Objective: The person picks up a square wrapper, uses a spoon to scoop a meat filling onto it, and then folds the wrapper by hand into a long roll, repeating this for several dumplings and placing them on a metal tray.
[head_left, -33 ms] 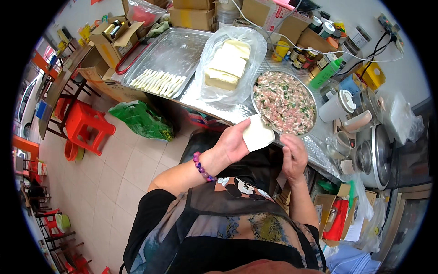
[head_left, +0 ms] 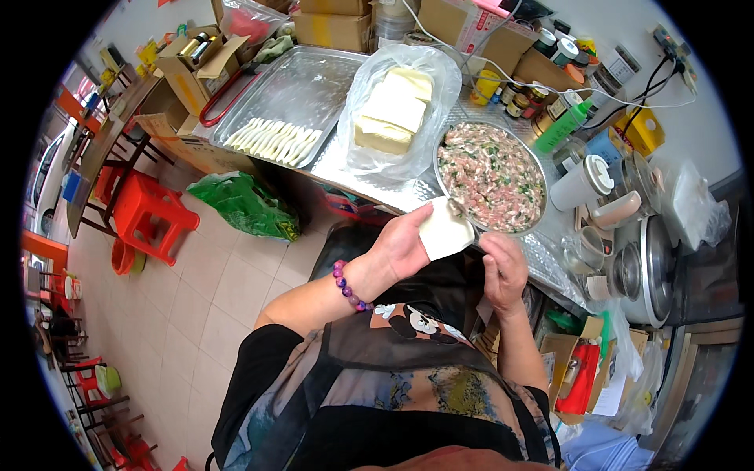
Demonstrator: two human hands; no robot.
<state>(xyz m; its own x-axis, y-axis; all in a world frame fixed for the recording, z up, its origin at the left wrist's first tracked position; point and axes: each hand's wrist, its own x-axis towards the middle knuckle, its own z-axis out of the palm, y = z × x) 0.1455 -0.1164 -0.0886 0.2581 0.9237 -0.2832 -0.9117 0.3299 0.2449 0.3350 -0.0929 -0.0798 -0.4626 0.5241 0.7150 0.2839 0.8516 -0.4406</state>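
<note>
A square, pale dough wrapper (head_left: 444, 231) lies across the fingers of my left hand (head_left: 402, 245), held by its edge. My right hand (head_left: 505, 265) is closed just right of the wrapper, its fingers pinched round a thin utensil that is mostly hidden. The utensil's tip (head_left: 455, 206) meets the wrapper's far edge, with a little filling on it. Just beyond is a round metal bowl of minced meat with chopped greens (head_left: 491, 177). A stack of square wrappers (head_left: 393, 110) sits in a clear plastic bag. Folded dumplings (head_left: 271, 141) lie in rows on a metal tray (head_left: 302, 78).
Jars and bottles (head_left: 534, 98) crowd the table's back right, with a white lidded cup (head_left: 581, 180) and a large pot (head_left: 653, 267) nearer. Cardboard boxes (head_left: 334, 30) line the back. A green plastic bag (head_left: 243, 206) and a red stool (head_left: 149, 212) stand on the floor at left.
</note>
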